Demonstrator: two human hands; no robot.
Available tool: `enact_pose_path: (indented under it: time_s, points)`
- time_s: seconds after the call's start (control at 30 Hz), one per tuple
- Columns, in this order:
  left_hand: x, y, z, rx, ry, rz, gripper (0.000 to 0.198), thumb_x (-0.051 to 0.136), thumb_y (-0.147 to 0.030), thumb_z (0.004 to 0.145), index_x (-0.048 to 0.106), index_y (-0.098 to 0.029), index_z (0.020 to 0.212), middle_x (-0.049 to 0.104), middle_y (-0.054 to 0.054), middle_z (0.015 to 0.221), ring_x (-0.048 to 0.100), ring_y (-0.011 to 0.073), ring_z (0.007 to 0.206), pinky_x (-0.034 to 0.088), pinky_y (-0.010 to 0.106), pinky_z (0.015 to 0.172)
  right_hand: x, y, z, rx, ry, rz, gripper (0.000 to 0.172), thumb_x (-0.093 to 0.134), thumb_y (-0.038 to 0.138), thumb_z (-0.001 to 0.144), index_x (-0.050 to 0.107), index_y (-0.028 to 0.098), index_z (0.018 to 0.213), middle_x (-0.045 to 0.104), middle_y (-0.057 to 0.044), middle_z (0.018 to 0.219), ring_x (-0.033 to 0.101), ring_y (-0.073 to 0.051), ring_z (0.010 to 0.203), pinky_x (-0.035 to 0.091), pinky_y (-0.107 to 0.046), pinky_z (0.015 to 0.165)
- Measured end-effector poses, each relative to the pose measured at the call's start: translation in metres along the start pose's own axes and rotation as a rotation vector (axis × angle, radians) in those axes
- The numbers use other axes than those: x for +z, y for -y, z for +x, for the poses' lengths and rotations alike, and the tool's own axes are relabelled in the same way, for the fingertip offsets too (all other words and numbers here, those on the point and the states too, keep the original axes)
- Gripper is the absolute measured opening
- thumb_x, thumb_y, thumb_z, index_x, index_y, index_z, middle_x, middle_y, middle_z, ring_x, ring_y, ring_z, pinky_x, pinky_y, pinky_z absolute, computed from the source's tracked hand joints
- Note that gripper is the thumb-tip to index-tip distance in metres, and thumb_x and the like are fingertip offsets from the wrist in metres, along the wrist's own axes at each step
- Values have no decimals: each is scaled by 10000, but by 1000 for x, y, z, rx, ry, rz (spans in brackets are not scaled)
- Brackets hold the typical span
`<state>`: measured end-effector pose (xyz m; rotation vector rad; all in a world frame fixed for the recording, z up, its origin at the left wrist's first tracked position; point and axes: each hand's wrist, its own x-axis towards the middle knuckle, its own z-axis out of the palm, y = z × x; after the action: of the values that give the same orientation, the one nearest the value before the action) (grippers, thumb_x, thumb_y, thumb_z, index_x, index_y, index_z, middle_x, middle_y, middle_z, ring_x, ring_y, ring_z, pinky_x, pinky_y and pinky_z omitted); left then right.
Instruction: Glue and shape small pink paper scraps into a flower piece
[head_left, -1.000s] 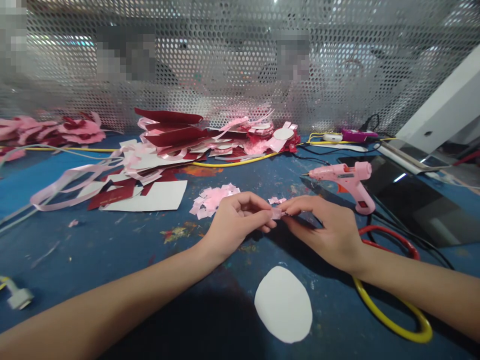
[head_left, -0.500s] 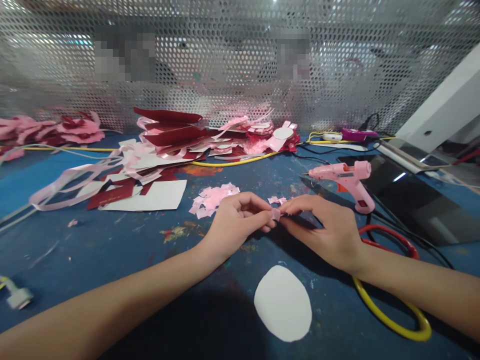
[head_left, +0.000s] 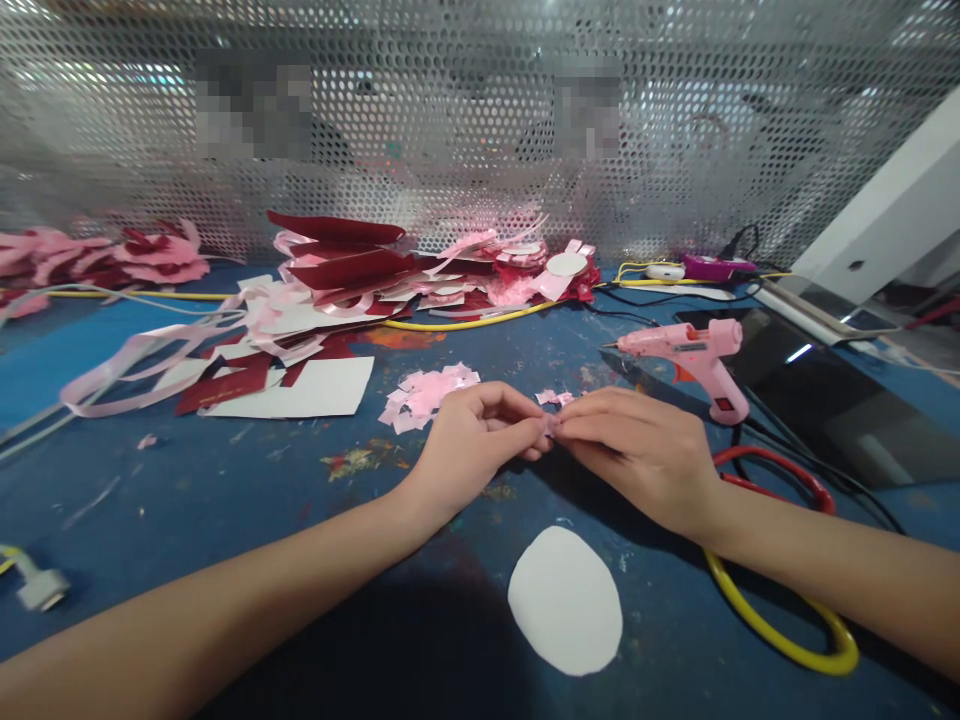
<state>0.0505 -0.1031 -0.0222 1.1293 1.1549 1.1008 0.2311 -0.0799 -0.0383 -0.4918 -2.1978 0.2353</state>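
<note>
Between the fingertips of both hands is a small pink ribbon piece [head_left: 550,426]. My left hand [head_left: 487,430] pinches it from the left, with thumb and forefinger pressed together. From the right, my right hand [head_left: 645,445] closes its fingertips on the same piece. Behind my left hand lies a pile of cut pink ribbon pieces [head_left: 426,392]. A smaller cluster of pink bits [head_left: 553,397] rests just beyond the fingertips. Nearer to me, a white paper oval [head_left: 566,600] lies flat on the blue table [head_left: 420,640].
A pink glue gun [head_left: 694,350] lies right, beside a dark glass panel [head_left: 840,400]. A yellow and red cable [head_left: 795,645] loops under my right forearm. Red and white paper scraps [head_left: 300,385] and pink ribbon [head_left: 112,365] sit at the back left. Perforated metal [head_left: 450,180] stands behind.
The fingers of my right hand have drawn together over the ribbon piece, so less of it shows. My left hand has hardly moved.
</note>
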Motion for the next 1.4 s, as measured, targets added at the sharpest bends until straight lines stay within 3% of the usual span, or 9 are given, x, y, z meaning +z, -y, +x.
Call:
enact_pose_path:
  time_s: [0.27, 0.47, 0.53, 0.7, 0.8, 1.4]
  points:
    - [-1, 1, 0, -20, 48, 42, 54, 687, -138, 688, 633, -129, 692, 676, -6, 569, 629, 70, 516, 512, 140, 520, 0, 3, 1, 62, -14, -7, 112, 577, 104, 844, 631, 193, 886, 711, -28, 853, 660, -142, 802, 523, -276, 762]
    - [-3, 2, 1, 28, 83, 56, 71, 669, -171, 710, 610, -142, 736, 661, -15, 613, 653, 92, 586, 528, 169, 560, -1, 7, 1, 211, -53, -40, 93, 621, 115, 809, 610, 207, 810, 705, 12, 791, 662, -120, 719, 504, -223, 664]
    - [-6, 3, 0, 127, 99, 124, 71, 644, -157, 729, 605, -155, 788, 663, -15, 683, 666, 103, 648, 538, 187, 596, -1, 8, 2, 260, -89, -22, 89, 642, 131, 797, 605, 211, 804, 700, 16, 772, 663, -124, 703, 503, -223, 641]
    - [-16, 3, -3, 554, 130, 553, 159, 591, -71, 762, 660, -180, 855, 685, -2, 820, 652, 99, 735, 526, 208, 702, 1, 6, 2, 436, -128, 226, 95, 668, 178, 781, 580, 213, 790, 684, 10, 768, 667, -137, 711, 529, -244, 642]
    - [-18, 2, -3, 666, 116, 632, 99, 619, -92, 780, 670, -171, 810, 694, 1, 782, 649, 93, 717, 517, 197, 696, 2, 5, 1, 480, -123, 365, 106, 675, 182, 770, 575, 209, 793, 681, -2, 783, 670, -145, 735, 550, -257, 661]
    - [-16, -2, -3, 693, 96, 563, 99, 676, -91, 750, 721, -176, 774, 738, 18, 771, 678, 107, 720, 537, 197, 717, 1, 4, -2, 440, -84, 412, 129, 667, 151, 769, 575, 226, 821, 672, 12, 809, 653, -130, 765, 533, -261, 719]
